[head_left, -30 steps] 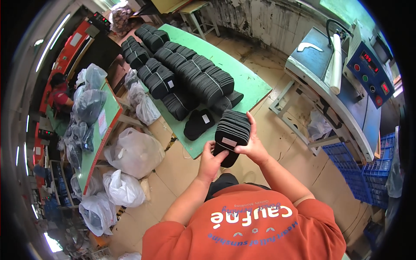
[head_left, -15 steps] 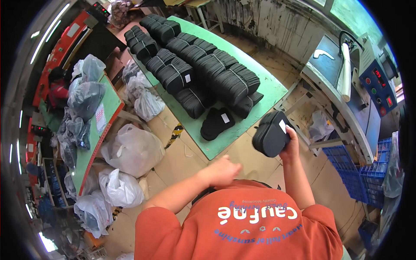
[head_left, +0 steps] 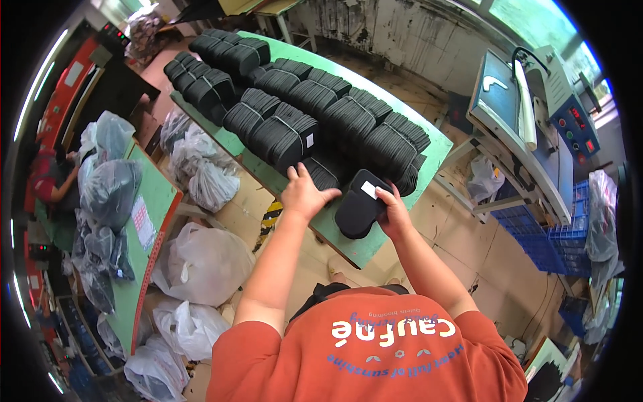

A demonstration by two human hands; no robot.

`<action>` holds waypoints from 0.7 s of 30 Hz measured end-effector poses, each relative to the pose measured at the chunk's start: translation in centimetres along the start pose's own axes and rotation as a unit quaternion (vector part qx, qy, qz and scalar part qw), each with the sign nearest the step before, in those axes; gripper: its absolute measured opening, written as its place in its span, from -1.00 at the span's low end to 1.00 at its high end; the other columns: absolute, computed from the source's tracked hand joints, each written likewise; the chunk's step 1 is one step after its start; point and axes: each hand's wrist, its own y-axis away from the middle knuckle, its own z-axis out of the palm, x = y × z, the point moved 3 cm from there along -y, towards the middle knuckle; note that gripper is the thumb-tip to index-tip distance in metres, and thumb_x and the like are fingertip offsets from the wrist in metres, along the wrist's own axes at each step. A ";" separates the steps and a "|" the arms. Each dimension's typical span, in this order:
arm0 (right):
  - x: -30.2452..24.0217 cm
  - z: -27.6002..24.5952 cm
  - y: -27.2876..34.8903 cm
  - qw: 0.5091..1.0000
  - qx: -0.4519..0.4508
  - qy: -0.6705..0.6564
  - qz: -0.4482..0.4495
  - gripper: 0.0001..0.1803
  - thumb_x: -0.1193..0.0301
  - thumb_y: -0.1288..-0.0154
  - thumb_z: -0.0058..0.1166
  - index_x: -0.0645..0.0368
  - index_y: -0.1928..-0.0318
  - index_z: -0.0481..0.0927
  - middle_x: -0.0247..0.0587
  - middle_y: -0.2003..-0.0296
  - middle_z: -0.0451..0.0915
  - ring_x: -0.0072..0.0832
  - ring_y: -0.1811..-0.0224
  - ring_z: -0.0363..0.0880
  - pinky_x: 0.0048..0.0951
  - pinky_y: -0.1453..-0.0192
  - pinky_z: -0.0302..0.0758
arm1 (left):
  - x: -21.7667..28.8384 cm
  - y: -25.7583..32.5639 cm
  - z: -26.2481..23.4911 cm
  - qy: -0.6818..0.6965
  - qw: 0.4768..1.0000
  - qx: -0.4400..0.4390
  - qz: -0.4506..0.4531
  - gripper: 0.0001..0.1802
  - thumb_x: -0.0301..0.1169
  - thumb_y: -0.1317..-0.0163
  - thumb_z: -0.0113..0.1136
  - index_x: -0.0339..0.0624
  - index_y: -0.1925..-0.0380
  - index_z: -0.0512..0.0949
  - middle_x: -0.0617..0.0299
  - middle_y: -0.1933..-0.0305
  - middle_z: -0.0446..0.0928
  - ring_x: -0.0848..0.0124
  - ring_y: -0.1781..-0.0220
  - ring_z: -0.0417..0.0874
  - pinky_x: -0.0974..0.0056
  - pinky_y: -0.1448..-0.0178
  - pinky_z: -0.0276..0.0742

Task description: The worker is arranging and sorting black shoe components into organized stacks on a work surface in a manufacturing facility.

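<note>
Nine o'clock, clear bags of dark goods [head_left: 110,177] on a green side tabletop [head_left: 149,231]; eleven to one o'clock, banded stacks of black insole-shaped pads [head_left: 288,137] in rows along the main tabletop [head_left: 362,254]. Mid-view, left hand [head_left: 305,195] empty, fingers spread, just below the nearest labelled stack, contact uncertain; at its four o'clock, a white-labelled pad bundle [head_left: 358,211] over the tabletop's near end, gripped at its right edge by the right hand [head_left: 396,216], thumb on top. Two o'clock, a press machine [head_left: 548,134]; three o'clock, blue crates [head_left: 569,248].
</note>
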 end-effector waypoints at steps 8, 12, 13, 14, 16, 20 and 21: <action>-0.6 1.0 2.2 0.956 0.146 0.219 -0.133 -0.15 0.32 -0.05 0.25 0.27 -0.27 0.05 -0.05 -0.16 0.22 -0.25 -0.15 0.28 -0.29 -0.20 0.25 | -2.6 1.3 4.3 0.119 0.989 0.064 0.065 -0.15 -0.28 0.24 0.37 -0.17 -0.12 0.21 -0.29 -0.28 -0.07 -0.16 -0.03 0.44 0.06 0.00 0.49; -2.1 3.9 6.1 0.705 0.125 0.560 -0.417 -0.35 0.38 0.07 0.27 0.17 -0.08 0.32 -0.02 -0.09 0.24 -0.09 -0.17 0.18 -0.19 -0.28 0.09 | -5.0 1.6 3.2 0.218 0.958 0.132 0.132 -0.29 -0.39 0.30 0.35 -0.14 0.02 0.32 -0.17 -0.13 0.15 -0.11 -0.08 0.36 0.05 -0.12 0.38; -2.5 5.0 6.8 0.704 0.125 0.560 -0.418 -0.35 0.38 0.07 0.27 0.17 -0.08 0.32 -0.02 -0.09 0.24 -0.09 -0.17 0.18 -0.19 -0.28 0.09 | -5.9 1.9 2.9 0.238 0.950 0.141 0.145 -0.30 -0.40 0.31 0.36 -0.14 0.04 0.34 -0.15 -0.11 0.19 -0.08 -0.11 0.33 0.06 -0.16 0.35; -2.8 6.6 7.3 0.667 0.043 0.591 -0.451 -0.35 0.37 0.10 0.27 0.14 -0.07 0.34 -0.03 -0.09 0.24 -0.07 -0.18 0.18 -0.17 -0.28 0.09 | -6.7 2.3 2.8 0.263 0.946 0.139 0.131 -0.34 -0.41 0.33 0.37 -0.14 0.08 0.38 -0.12 -0.09 0.23 -0.05 -0.13 0.32 0.07 -0.19 0.31; -2.6 9.2 7.8 0.566 -0.097 0.655 -0.491 -0.34 0.35 0.21 0.30 0.05 -0.02 0.39 -0.08 -0.09 0.27 -0.08 -0.21 0.16 -0.11 -0.30 0.06 | -8.1 3.4 2.4 0.282 0.945 0.102 0.132 -0.34 -0.40 0.32 0.34 -0.13 0.08 0.36 -0.13 -0.10 0.21 -0.07 -0.12 0.30 0.07 -0.19 0.30; -2.0 8.7 3.7 0.454 -0.143 0.705 -0.526 -0.35 0.34 0.16 0.28 0.00 -0.05 0.38 -0.13 -0.10 0.31 -0.18 -0.18 0.27 -0.03 -0.31 0.04 | -9.4 3.4 2.4 0.293 0.942 0.095 0.132 -0.37 -0.38 0.34 0.34 -0.14 0.11 0.40 -0.10 -0.07 0.24 -0.01 -0.10 0.34 0.13 -0.20 0.30; -2.2 8.3 2.3 0.499 -0.137 0.693 -0.503 -0.35 0.34 0.14 0.27 0.01 -0.07 0.37 -0.12 -0.09 0.32 -0.17 -0.16 0.28 -0.04 -0.32 0.05 | -9.5 2.7 2.1 0.292 0.942 0.099 0.132 -0.37 -0.38 0.34 0.34 -0.14 0.11 0.40 -0.10 -0.07 0.24 -0.01 -0.10 0.34 0.13 -0.20 0.30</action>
